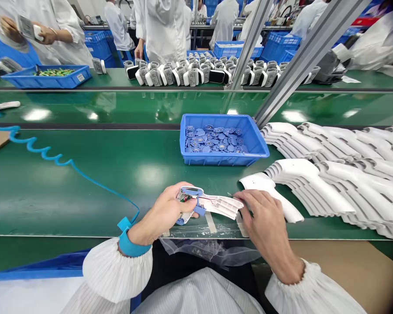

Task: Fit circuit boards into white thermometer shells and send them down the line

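My left hand (165, 211) is closed round the head end of a white thermometer housing half (218, 205) with blue parts and a small circuit board showing inside. My right hand (262, 218) pinches the housing's other end with bent fingers. Both hands rest at the near edge of the green bench (85, 174). A blue wrist strap (131, 244) with a coiled blue cord (46, 152) sits on my left wrist. Just beyond the hands stands a blue bin (222, 159) holding several small blue parts.
Rows of white housing shells (330, 174) lie stacked at the right. A clear plastic bag (209, 253) hangs at the bench edge. Beyond a conveyor, several assembled units (196, 72) stand in rows, with another blue bin (49, 76) at left and white-coated people working.
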`<action>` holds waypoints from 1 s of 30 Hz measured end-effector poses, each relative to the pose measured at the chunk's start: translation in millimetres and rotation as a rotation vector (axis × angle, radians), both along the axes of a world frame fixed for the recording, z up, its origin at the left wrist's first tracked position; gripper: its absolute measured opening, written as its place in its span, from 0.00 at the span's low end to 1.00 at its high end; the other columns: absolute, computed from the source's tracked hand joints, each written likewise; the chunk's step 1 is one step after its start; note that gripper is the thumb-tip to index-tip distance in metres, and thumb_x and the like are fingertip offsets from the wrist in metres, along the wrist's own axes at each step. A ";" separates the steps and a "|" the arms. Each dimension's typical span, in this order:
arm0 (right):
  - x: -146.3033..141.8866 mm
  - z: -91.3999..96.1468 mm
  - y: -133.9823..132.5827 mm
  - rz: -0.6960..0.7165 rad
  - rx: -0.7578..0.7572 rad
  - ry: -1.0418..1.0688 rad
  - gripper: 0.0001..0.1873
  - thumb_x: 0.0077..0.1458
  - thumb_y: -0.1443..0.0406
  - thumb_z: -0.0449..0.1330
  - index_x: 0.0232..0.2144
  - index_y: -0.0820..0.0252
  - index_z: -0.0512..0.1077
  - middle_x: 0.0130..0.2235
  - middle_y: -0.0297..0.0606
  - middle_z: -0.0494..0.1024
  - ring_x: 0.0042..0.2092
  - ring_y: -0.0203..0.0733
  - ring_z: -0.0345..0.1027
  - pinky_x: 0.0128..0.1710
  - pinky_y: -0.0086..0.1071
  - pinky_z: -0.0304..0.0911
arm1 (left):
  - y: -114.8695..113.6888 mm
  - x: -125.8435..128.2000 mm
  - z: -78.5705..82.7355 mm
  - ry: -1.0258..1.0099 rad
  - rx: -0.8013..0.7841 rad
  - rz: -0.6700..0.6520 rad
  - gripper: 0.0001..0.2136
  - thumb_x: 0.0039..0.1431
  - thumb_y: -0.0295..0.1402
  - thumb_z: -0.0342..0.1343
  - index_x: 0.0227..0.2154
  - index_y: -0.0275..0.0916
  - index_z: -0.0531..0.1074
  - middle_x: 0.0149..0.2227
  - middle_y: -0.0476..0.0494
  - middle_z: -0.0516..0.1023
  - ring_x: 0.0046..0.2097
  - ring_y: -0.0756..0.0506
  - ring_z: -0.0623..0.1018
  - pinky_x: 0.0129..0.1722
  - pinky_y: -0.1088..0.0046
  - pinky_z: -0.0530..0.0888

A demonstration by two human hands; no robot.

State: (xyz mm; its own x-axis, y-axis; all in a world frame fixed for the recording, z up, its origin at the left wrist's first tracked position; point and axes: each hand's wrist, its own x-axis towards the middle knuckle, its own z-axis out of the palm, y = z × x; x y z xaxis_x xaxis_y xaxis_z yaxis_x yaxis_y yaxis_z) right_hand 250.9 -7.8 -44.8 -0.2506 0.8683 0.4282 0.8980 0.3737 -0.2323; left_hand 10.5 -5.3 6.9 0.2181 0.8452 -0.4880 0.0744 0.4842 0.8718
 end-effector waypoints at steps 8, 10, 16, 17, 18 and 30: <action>20.2 17.1 -16.4 -0.143 0.058 -0.072 0.16 0.68 0.60 0.51 0.52 0.56 0.72 0.57 0.43 0.74 0.55 0.53 0.69 0.45 0.44 0.59 | -5.7 -14.5 -1.4 -0.181 -0.015 -0.047 0.22 0.61 0.36 0.62 0.56 0.41 0.65 0.49 0.41 0.78 0.46 0.46 0.79 0.37 0.75 0.71; 33.4 20.3 -17.8 -0.267 0.086 -0.125 0.17 0.67 0.56 0.51 0.50 0.56 0.74 0.55 0.44 0.76 0.50 0.56 0.72 0.40 0.43 0.58 | -7.1 -17.8 -3.2 -0.205 -0.012 -0.042 0.20 0.64 0.38 0.60 0.56 0.40 0.65 0.48 0.40 0.78 0.45 0.46 0.80 0.37 0.75 0.72; 73.4 4.4 -7.1 -0.290 -0.028 -0.252 0.24 0.65 0.50 0.50 0.46 0.61 0.75 0.43 0.53 0.78 0.42 0.59 0.72 0.33 0.42 0.59 | -3.0 -14.0 -4.3 -0.095 -0.034 0.001 0.14 0.64 0.37 0.58 0.47 0.34 0.71 0.37 0.42 0.78 0.37 0.45 0.81 0.24 0.78 0.66; 77.2 0.4 -4.1 -0.267 -0.012 -0.253 0.25 0.65 0.49 0.50 0.46 0.62 0.76 0.41 0.52 0.78 0.41 0.57 0.72 0.34 0.42 0.60 | -2.6 -13.8 -3.5 -0.094 -0.036 -0.005 0.14 0.64 0.37 0.58 0.47 0.34 0.71 0.37 0.41 0.78 0.37 0.45 0.81 0.25 0.78 0.67; 79.8 -2.9 -1.2 -0.249 0.005 -0.259 0.26 0.66 0.49 0.48 0.45 0.62 0.76 0.40 0.51 0.78 0.40 0.55 0.71 0.34 0.41 0.61 | -2.7 -14.3 -2.5 -0.110 -0.034 -0.020 0.14 0.64 0.37 0.58 0.48 0.34 0.71 0.39 0.41 0.79 0.38 0.44 0.81 0.26 0.77 0.68; 80.1 6.3 -11.6 -0.191 0.043 -0.236 0.22 0.67 0.50 0.46 0.48 0.56 0.71 0.40 0.52 0.76 0.42 0.58 0.71 0.39 0.47 0.63 | -5.0 -21.4 -4.8 -0.095 0.006 -0.030 0.18 0.64 0.42 0.58 0.50 0.36 0.71 0.45 0.38 0.79 0.42 0.42 0.82 0.32 0.74 0.71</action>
